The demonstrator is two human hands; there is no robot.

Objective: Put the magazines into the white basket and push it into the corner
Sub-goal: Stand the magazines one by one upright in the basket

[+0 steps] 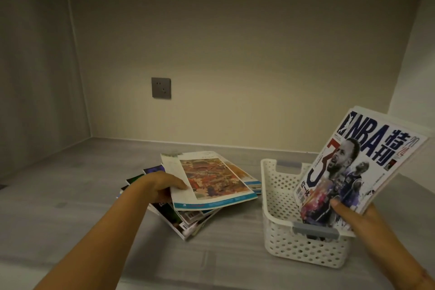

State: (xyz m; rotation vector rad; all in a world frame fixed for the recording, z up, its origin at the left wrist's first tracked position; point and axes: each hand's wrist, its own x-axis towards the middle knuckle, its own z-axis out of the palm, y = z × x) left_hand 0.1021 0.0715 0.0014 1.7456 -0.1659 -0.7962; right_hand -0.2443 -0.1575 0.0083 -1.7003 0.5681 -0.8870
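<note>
White perforated plastic with a grey handle clipped to the near rim is seen in the head view. The white basket is stood at the right of the grey wood-grain shelf, well apart from the back-left corner. An NBA magazine is held tilted over it by the right hand, clasped with the thumb on the cover and the fingers hidden behind. Its lower corner is dipped inside the basket, so it is judged to be going in on edge, the basket looking too narrow for it to be laid flat. A second white edge is seen behind it, so more than one issue may be held.

Just left of the basket, a fanned pile of magazines is spread on the shelf. Its top magazine is gripped at the near-left edge by the left hand, thumb on the cover and fingers tucked beneath out of sight, presumably to be moved next.

"NBA" is printed in large dark-blue letters, followed by 特刊, with "2024" in red at the corner and a large numeral 3 behind the pictured players. The small print cannot be read. A painted scene above a teal band is shown on the top magazine, its text too small to read. A grey wall socket is set in the back wall.
</note>
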